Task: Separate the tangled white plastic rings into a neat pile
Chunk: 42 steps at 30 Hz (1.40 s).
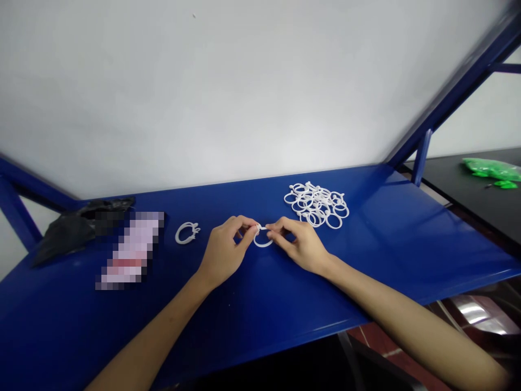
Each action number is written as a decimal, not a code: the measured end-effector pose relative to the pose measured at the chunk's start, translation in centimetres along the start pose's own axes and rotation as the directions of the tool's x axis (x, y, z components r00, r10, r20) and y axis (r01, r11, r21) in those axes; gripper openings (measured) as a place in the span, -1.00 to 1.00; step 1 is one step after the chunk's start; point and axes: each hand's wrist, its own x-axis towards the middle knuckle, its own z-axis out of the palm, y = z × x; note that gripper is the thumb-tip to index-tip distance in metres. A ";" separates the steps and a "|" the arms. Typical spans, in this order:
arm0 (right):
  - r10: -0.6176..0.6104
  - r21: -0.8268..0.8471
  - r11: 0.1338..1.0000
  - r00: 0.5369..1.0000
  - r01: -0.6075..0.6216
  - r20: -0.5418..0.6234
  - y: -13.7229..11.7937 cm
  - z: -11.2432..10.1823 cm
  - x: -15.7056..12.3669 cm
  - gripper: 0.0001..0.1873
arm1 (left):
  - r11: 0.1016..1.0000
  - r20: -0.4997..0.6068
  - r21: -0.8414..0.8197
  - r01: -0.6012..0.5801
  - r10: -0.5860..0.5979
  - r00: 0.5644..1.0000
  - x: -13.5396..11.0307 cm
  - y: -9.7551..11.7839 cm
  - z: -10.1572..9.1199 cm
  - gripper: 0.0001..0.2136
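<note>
While both hands pinch one white ring (262, 239) at its top, left hand (223, 251) from nine o'clock, right hand (299, 243) from three, uneven squeezing could likely spring it loose toward the ring pile (317, 204) at one o'clock.

Even soft light, mild shelf (407, 239) glare, warped edges.
</note>
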 end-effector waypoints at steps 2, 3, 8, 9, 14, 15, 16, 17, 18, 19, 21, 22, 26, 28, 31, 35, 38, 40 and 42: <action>0.006 -0.025 1.000 1.000 -0.006 -0.008 0.1 0.1 0.0 -0.87 | 1.000 -0.015 0.014 0.023 -0.023 1.000 0.0 0.2 0.0 -0.84; 0.010 -0.039 0.999 1.000 -0.010 -0.020 0.2 0.2 0.0 -0.88 | 0.999 -0.022 0.009 0.033 -0.033 0.999 0.0 0.3 0.0 -0.85; 0.032 -0.073 0.997 0.992 -0.041 -0.120 0.2 0.3 0.1 -0.90 | 0.991 0.017 -0.104 0.087 -0.085 0.996 0.0 0.5 0.0 -0.81; 0.033 -0.075 0.996 0.991 -0.044 -0.130 0.1 0.3 0.2 -0.90 | 0.986 0.028 -0.117 0.119 -0.116 0.993 0.0 0.5 0.0 -0.80; 0.031 -0.070 0.997 0.996 -0.037 -0.084 0.1 0.3 0.1 -0.88 | 0.965 0.097 -0.173 0.197 -0.183 0.978 0.0 0.3 0.3 -0.77; 0.022 -0.060 0.998 0.997 -0.026 -0.069 0.0 0.2 0.0 -0.88 | 0.964 0.101 -0.187 0.191 -0.175 0.979 -0.1 0.2 0.4 -0.77; 0.013 -0.045 0.999 0.998 -0.015 -0.056 0.0 0.2 0.0 -0.88 | 0.963 0.097 -0.196 0.185 -0.168 0.981 -0.1 0.1 0.5 -0.77; 0.007 -0.028 1.000 0.999 -0.008 -0.046 0.0 0.2 0.0 -0.87 | 0.963 0.087 -0.201 0.179 -0.164 0.983 -0.1 0.0 0.5 -0.78; 0.004 -0.009 1.000 0.999 -0.005 -0.037 -0.1 0.2 0.0 -0.86 | 0.964 0.074 -0.203 0.172 -0.160 0.984 -0.2 -0.1 0.6 -0.78; 0.005 0.006 1.000 0.999 -0.005 -0.032 -0.2 0.1 0.0 -0.85 | 0.965 0.063 -0.204 0.162 -0.153 0.986 -0.2 -0.2 0.6 -0.79; 0.006 0.027 1.000 1.000 -0.005 -0.019 -0.3 0.0 0.0 -0.84 | 0.969 0.044 -0.206 0.138 -0.131 0.990 -0.3 -0.4 0.7 -0.81; 0.001 0.032 0.999 1.000 -0.001 -0.012 -0.4 0.0 0.0 -0.84 | 0.971 0.037 -0.204 0.124 -0.118 0.992 -0.3 -0.5 0.7 -0.82; -0.037 0.041 0.999 0.999 0.036 0.021 -0.5 -0.1 -0.1 -0.86 | 0.981 0.022 -0.181 0.066 -0.063 0.998 -0.4 -0.8 0.8 -0.83; -0.067 0.041 0.997 0.997 0.066 0.030 -0.4 -0.2 -0.2 -0.86 | 0.985 0.028 -0.168 0.033 -0.029 0.999 -0.4 -0.8 0.7 -0.84; -0.114 0.022 0.993 0.992 0.113 0.051 -0.2 -0.3 -0.4 -0.83 | 0.990 0.040 -0.137 -0.026 0.032 0.999 -0.5 -0.7 0.7 -0.84; -0.170 -0.075 0.981 0.982 0.176 0.088 0.3 -0.3 -0.3 -0.82 | 0.995 0.073 -0.029 -0.095 0.097 0.993 -0.2 -1.1 0.6 -0.85; -0.184 -0.261 0.946 0.981 0.193 0.059 0.1 -0.8 0.3 -0.77 | 0.976 0.163 0.145 -0.165 0.141 0.976 0.5 -2.7 -0.2 -0.83; -0.144 -0.427 0.896 0.989 0.118 -0.029 -0.2 -1.8 0.8 -0.74 | 0.925 0.175 0.332 -0.186 0.133 0.975 1.2 -4.4 -1.5 -0.78; -0.063 -0.588 0.808 0.984 -0.047 -0.165 -0.4 -3.3 1.2 -0.74 | 0.836 0.147 0.526 -0.157 0.092 0.985 1.7 -6.4 -3.3 -0.69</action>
